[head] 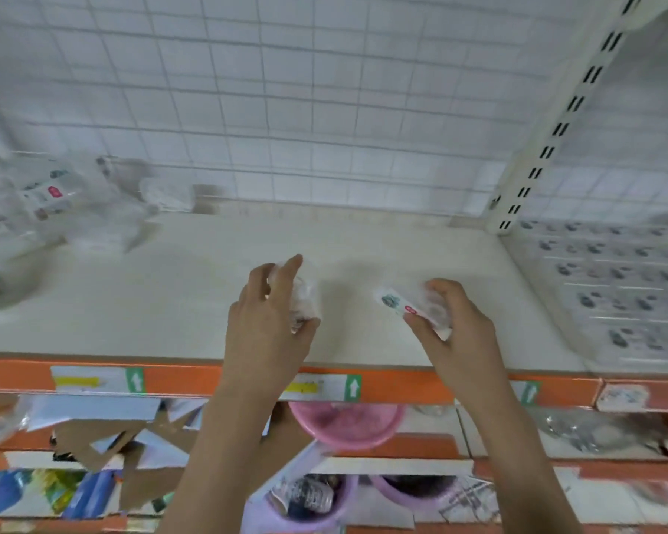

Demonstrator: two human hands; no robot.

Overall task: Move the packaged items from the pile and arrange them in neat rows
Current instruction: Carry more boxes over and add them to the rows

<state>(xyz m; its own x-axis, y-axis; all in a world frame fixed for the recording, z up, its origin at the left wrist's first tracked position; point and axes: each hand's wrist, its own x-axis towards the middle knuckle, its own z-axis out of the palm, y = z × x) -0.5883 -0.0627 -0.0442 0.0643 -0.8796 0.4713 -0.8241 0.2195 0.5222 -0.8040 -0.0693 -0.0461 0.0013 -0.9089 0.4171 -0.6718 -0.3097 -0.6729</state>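
Shelf [193, 287] fills most of what I see, a wide pale board with an orange front edge [178, 379]. Behind it stands a white wire grid [286, 109], and a white post with dark slots [548, 148] rises at the right.

On the far right of the shelf, neat rows of packets [617, 287] lie side by side, each with a small dark picture on it. They look blurry, so I cannot count them.

On the far left sits the pile of packets [55, 202], all clear and crinkly, lying every which way. It is well apart from the rows.

Below the shelf I see a pink bowl [346, 423], just under the orange edge between my arms, and some paper tags with green arrows [353, 387] stuck on that edge.

My left hand [270, 321] is over the middle of the shelf. Its fingers and thumb are curled around a small clear packet [301, 302], gripping it.

My right hand [456, 325] is near it, a bit closer to the rows. It is closed on another packet with a white label [405, 304], which sticks out to the left from my fingers. The label has a dark picture and a little red mark.
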